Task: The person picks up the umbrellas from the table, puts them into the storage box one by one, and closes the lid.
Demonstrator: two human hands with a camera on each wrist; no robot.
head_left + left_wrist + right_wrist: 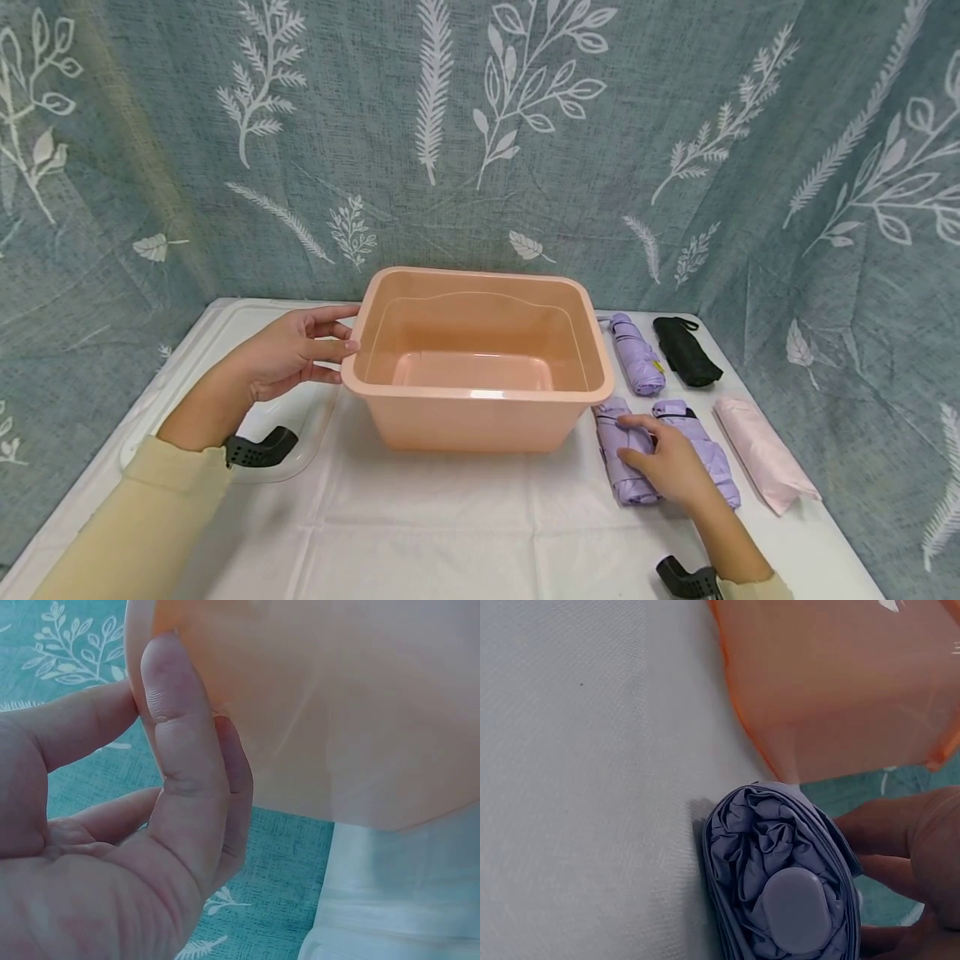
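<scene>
A peach plastic basin (480, 421) stands at the middle back of the table, its inside bare. My left hand (300, 346) pinches its left rim between thumb and fingers, seen closely in the left wrist view, where the thumb (180, 727) lies against the basin wall (300, 735). My right hand (663, 458) hovers over or lightly touches a rolled purple folding umbrella (622, 467), fingers spread and loosely bent. In the right wrist view the umbrella's end (795, 907) faces the camera, with fingers (881, 829) beside it; contact cannot be made out.
Another purple umbrella (701, 446) lies right of the hand, a third (637, 354) behind. Further right are a black rolled umbrella or pouch (682, 350) and a pale pink wrapped bundle (765, 450). A whitish lid (288, 446) lies under the left forearm. Patterned curtains (390, 167) enclose the table.
</scene>
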